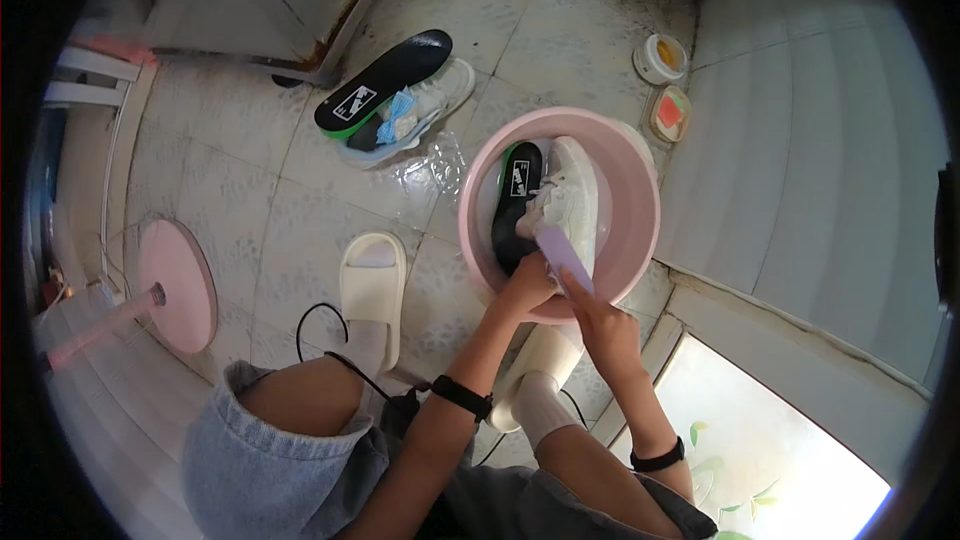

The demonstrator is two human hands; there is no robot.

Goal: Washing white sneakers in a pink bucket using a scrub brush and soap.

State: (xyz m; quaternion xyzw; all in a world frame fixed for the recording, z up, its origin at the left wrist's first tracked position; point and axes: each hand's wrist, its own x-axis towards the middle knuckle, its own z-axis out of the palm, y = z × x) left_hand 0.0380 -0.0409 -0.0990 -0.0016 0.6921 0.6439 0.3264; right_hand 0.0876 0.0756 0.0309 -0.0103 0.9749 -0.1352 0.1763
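Note:
A pink plastic basin [634, 270] stands on the floor before me, tilted shoe contents lying inside it. In it are a white lace-up shoe [574, 187] and, to its left, a black insole [517, 202] with a green edge and white printing. My left hand [534, 281] grips the shoe at its near end, fingers partly hidden by the brush. My right hand [609, 326] holds a light purple brush [564, 259] by its body, over the shoe's side and opening. The brush's bristles are hidden beneath it.
Left of the basin, another white shoe [450, 90] with a blue bow lies under a black insole [386, 82]. Clear plastic [439, 165] lies nearby. Along the right wall sit a white jar [660, 58] and a soap box [670, 114]. A pink round stand base [180, 285] is at left.

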